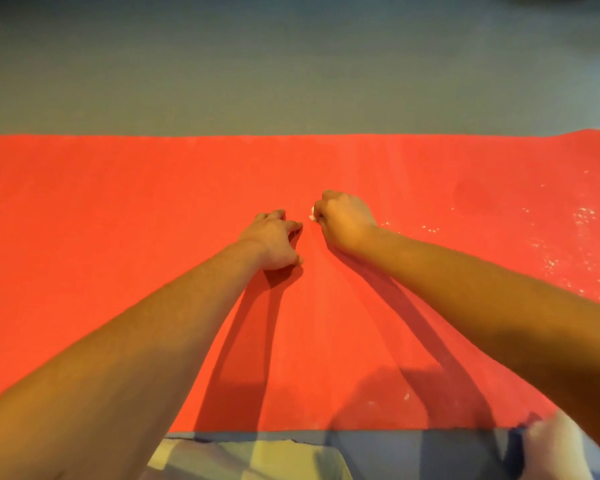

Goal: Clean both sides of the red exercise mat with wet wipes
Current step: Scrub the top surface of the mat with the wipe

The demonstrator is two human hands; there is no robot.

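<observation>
Head view. The red exercise mat is shown spread flat on a grey floor, with its long sides running from left to right across the whole picture. Its far edge is seen above the hands and its near edge close to the bottom of the frame.

Both bare forearms are stretched forward over the mat, and the two hands are set near its middle, just beside each other but apart. The left hand is rested on the mat surface with its fingers loosely bent and its thumb tip laid on the red material; nothing is seen in its grasp. The right hand is closed into a fist, knuckles uppermost, and is held against the mat. A small white wad, taken to be the wet wipe, is gripped inside this fist, and only a small part of it is visible at the finger side, toward the left hand.

To the right of the hands, white specks are scattered over the mat, and a darker rounded patch is visible between these and the right hand. Shadows of both arms are cast on the mat toward the near edge.

Below the near edge, a pale cloth is partly visible at the centre, and a blurred white object at the lower right cannot be identified.
</observation>
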